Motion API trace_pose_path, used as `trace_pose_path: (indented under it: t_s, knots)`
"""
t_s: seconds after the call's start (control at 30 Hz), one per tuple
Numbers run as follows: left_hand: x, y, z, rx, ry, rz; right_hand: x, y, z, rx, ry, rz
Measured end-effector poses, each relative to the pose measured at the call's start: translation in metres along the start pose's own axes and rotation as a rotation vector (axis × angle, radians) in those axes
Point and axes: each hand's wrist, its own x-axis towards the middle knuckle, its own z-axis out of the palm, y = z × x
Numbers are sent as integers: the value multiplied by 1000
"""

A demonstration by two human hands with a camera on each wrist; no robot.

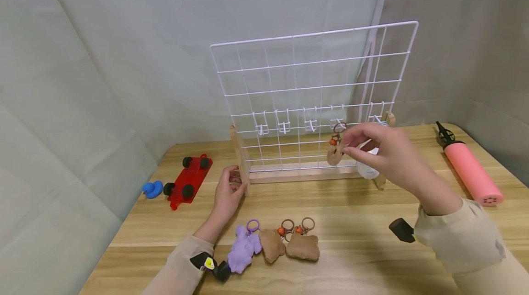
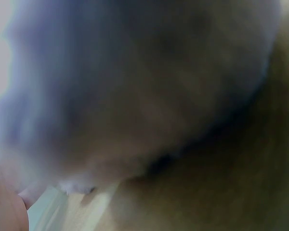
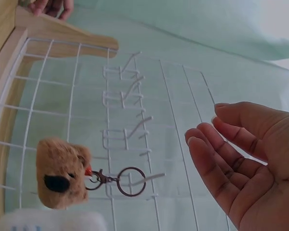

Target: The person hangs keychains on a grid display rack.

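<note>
A brown plush bear keychain (image 3: pixel 62 173) hangs by its metal ring from a white hook (image 3: pixel 149 179) on the wire grid rack (image 1: pixel 293 63). Beside it is my right hand (image 1: pixel 382 152), thumb and fingers loosely bent and apart from the ring in the right wrist view, with nothing between them. My left hand (image 1: pixel 228 194) grips the rack's left wooden support (image 1: pixel 241 159) low down, near the tabletop. To the right of the bear, partly behind my right hand, hangs a white plush (image 1: pixel 367 171). A blurred plush shape (image 2: pixel 135 86) fills most of the left wrist view.
Front and centre lie a purple plush keychain (image 1: pixel 243 251) and two brown ones (image 1: pixel 272 245) (image 1: pixel 303 246). A red toy car (image 1: pixel 191 180) and blue duck (image 1: pixel 153 189) stand left. On the right lies a pink pump (image 1: pixel 473 173). Several hooks (image 1: pixel 284 126) line the grid.
</note>
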Motion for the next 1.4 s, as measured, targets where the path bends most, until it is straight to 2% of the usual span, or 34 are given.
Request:
trace_pose_path:
  t_s: [0.3, 0.4, 0.67, 0.87, 1.07, 1.13, 1.27, 1.4]
  knots:
    - [0, 0, 0, 3, 10, 13, -12, -6, 14, 33, -18, -66]
    - [0, 0, 0, -6, 7, -1, -16, -7, 20, 54, -30, -83]
    - [0, 2, 0, -27, -2, -17, -27, -8, 38, 126, -100, -115]
    - [1, 2, 0, -20, -2, -21, -34, -7, 53, 194, -186, -80]
    - [0, -1, 0, -40, 4, -24, -39, -1, 69, 211, -269, -35]
    - [0, 2, 0, -33, 5, -35, -41, 3, 75, 213, -305, -14]
    - [-4, 22, -4, -13, -2, -51, -45, 11, 90, 229, -355, 30]
    - [-7, 37, -7, -24, -8, -39, -47, 17, 102, 249, -368, 42]
